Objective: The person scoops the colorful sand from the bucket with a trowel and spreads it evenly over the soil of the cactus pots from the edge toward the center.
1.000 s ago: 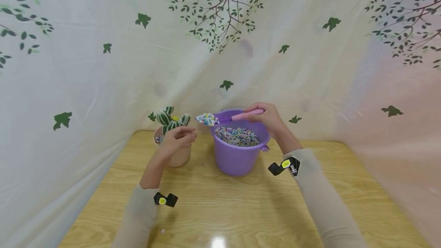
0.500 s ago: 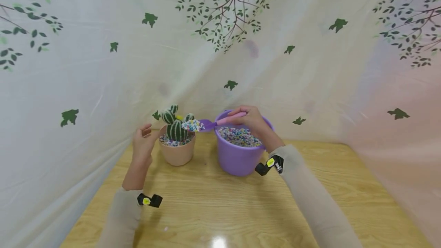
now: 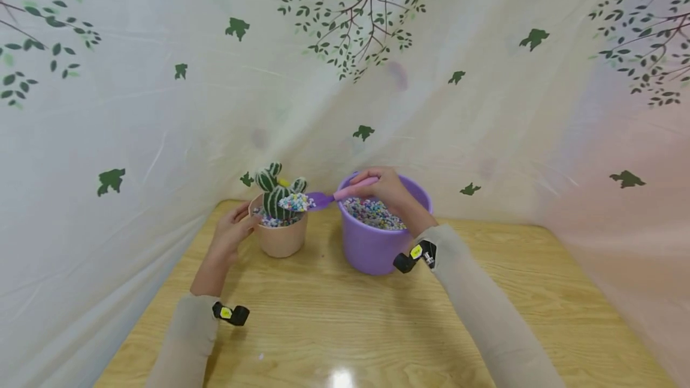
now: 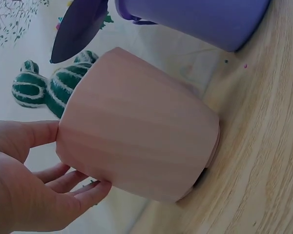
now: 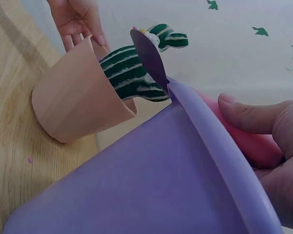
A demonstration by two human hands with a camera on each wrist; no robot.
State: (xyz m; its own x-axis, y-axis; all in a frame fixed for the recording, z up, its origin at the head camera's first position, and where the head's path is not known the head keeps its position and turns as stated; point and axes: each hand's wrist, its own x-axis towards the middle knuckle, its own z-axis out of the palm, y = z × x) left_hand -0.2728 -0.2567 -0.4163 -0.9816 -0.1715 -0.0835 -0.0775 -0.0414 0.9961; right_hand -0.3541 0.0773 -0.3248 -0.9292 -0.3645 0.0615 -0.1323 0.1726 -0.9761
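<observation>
My right hand [image 3: 381, 187] grips the pink handle [image 3: 356, 188] of a small purple trowel [image 3: 321, 199] over the purple bucket's left rim. Multicoloured beads [image 3: 296, 202] heap its blade, level with the cactus and above the pot's right side. On the left, a peach flowerpot [image 3: 282, 241] holds a green, white-striped toy cactus [image 3: 274, 197] and similar beads. My left hand [image 4: 34, 180] holds the pot's left side by the rim, its thumb at the rim and fingers against the wall. The blade's underside faces the left wrist view.
The purple bucket [image 3: 372, 250], partly filled with beads [image 3: 372, 213], stands right of the flowerpot with a gap between them. Both stand on a wooden table [image 3: 323, 322]. A leaf-printed cloth [image 3: 302, 100] hangs behind. A few stray beads lie on the tabletop.
The loaded trowel has moved left from over the bucket to the pot's right side. My left hand has gone from in front of the pot to its left side and now holds it.
</observation>
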